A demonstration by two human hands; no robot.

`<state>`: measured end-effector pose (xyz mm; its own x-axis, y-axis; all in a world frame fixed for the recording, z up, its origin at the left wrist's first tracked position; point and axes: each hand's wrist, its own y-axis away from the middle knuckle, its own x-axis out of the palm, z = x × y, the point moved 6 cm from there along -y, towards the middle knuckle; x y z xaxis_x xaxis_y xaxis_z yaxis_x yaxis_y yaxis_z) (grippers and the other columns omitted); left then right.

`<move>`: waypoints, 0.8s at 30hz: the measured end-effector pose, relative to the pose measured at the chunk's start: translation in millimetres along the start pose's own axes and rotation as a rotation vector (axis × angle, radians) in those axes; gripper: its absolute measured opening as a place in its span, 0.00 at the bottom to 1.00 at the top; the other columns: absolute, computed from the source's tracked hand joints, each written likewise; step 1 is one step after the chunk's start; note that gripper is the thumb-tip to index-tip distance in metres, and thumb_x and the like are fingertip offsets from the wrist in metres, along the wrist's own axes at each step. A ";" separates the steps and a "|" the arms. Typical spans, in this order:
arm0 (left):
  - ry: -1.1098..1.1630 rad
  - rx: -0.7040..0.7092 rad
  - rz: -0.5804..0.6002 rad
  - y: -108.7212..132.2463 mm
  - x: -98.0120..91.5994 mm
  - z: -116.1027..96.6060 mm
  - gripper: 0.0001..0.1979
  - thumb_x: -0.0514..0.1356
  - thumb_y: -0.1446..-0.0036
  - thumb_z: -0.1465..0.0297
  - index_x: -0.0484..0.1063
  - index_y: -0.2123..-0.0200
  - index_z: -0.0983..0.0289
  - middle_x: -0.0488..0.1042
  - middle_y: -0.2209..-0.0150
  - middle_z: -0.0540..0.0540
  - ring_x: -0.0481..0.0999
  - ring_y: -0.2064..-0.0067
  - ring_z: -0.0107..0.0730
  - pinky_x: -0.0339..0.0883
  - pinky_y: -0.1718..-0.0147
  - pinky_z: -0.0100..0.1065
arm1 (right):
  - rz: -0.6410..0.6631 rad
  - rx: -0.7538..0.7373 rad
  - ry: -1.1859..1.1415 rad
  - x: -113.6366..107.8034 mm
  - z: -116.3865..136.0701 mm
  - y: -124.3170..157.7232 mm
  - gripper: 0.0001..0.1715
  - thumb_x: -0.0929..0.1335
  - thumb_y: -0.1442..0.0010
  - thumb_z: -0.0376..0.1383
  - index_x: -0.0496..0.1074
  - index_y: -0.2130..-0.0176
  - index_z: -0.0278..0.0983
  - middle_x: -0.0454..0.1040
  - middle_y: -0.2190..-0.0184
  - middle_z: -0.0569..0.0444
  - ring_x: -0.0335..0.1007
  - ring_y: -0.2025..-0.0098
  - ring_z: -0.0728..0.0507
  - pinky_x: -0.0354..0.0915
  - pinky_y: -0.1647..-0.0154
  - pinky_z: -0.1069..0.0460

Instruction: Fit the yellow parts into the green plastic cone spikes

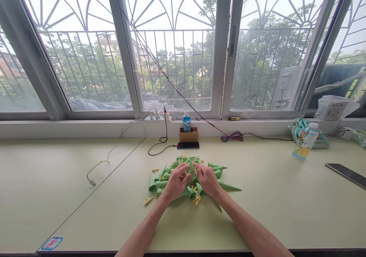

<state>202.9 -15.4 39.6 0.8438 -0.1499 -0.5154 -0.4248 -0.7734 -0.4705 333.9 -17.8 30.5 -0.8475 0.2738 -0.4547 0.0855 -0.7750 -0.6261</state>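
**Two hands at a heap of green cone parts**

A pale green table (286, 211) runs to a white window ledge (71, 127); broad bare surface lies on either side of the heap and between it and the near edge. The heap of green cones (171, 173) sits mid-table, mixed with small yellow pieces (149, 201). Each cone is a slim, tapered green spike with an open wide end. The left hand (177, 182) and right hand (208, 181) meet above the heap, fingers pinched together on one green cone (191, 166), its long axis upright, tip pointing up. A phone (188, 145), a small cardboard box (188, 136) and a bottle (305, 141) stand well apart.
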 end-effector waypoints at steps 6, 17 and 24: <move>0.005 -0.055 -0.137 -2.8 -4.6 3.3 0.20 0.54 0.39 0.55 0.69 0.51 0.61 0.69 0.59 0.56 0.59 0.77 0.22 0.58 0.80 0.25 | -0.158 0.038 0.063 -14.1 -2.4 -4.0 0.24 0.54 0.30 0.44 0.62 0.73 0.38 0.60 0.82 0.59 0.50 0.80 0.50 0.49 0.77 0.54; 0.294 -0.287 -0.041 -6.0 1.9 18.3 0.32 0.49 0.41 0.46 0.73 0.77 0.68 0.68 0.82 0.52 0.56 0.87 0.20 0.47 0.85 0.28 | -0.043 -0.087 0.033 -9.5 4.8 -2.0 0.21 0.54 0.30 0.41 0.57 0.73 0.38 0.60 0.78 0.59 0.51 0.77 0.49 0.50 0.73 0.55; 0.404 -0.370 0.073 -2.4 7.2 17.9 0.31 0.52 0.43 0.45 0.72 0.76 0.69 0.70 0.79 0.53 0.55 0.86 0.18 0.44 0.87 0.26 | 0.002 -0.093 0.010 -2.7 4.2 1.5 0.20 0.54 0.30 0.40 0.56 0.73 0.38 0.61 0.78 0.58 0.52 0.76 0.50 0.50 0.73 0.55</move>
<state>204.2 -3.6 24.2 0.9060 -0.3798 -0.1868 -0.4051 -0.9059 -0.1232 334.1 -22.1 33.4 -0.8421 0.2784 -0.4620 0.1360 -0.7192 -0.6814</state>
